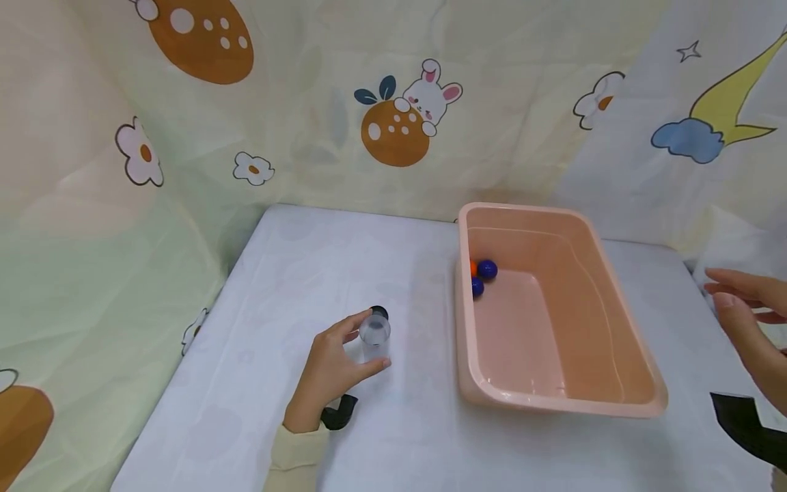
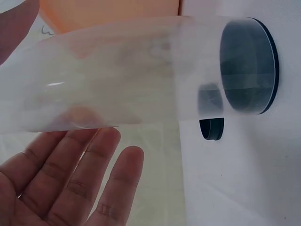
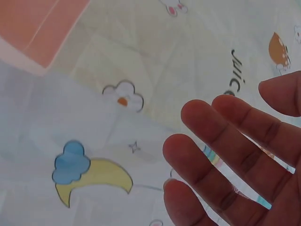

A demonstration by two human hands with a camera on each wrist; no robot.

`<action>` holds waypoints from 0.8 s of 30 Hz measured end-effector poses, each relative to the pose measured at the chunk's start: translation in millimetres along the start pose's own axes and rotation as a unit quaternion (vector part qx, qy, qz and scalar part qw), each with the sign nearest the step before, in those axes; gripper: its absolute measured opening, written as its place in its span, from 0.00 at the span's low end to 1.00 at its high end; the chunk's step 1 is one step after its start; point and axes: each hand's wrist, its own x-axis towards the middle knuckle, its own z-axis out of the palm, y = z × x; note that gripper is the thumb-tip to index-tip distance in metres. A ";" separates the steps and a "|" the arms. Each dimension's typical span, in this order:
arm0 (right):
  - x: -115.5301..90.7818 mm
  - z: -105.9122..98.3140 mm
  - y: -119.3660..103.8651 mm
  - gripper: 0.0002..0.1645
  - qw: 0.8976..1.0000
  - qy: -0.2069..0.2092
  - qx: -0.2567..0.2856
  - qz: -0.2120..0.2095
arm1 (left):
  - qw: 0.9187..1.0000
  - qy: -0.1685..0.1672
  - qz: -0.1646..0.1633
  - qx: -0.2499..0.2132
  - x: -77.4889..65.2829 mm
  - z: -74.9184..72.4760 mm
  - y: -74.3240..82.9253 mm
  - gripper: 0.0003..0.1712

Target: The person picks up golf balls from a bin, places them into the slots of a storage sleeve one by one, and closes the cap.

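A clear plastic tube (image 1: 374, 335) with a dark round base (image 2: 251, 66) stands upright on the white-covered table, left of the pink tub. My left hand (image 1: 337, 362) curves round it, thumb on the near side and fingers on the far side. In the left wrist view the fingers lie along the tube's wall. Just beyond the tube is a small black cap (image 1: 380, 312), seen again as a dark cap (image 2: 212, 128) on the table. At the right edge my right hand (image 1: 753, 314) is raised and holds nothing, its fingers loosely extended.
The pink tub (image 1: 562, 406) stands right of the tube. Two blue balls (image 1: 488, 269) and an orange ball (image 1: 473, 268) lie by its left wall. Patterned cloth (image 1: 504, 130) hangs behind and left of the table.
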 end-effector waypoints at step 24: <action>85.6 89.4 -79.3 0.12 0.939 -0.309 0.020 -0.149 | 1.000 0.018 0.000 -0.025 0.5 2.2 -3.0 0.37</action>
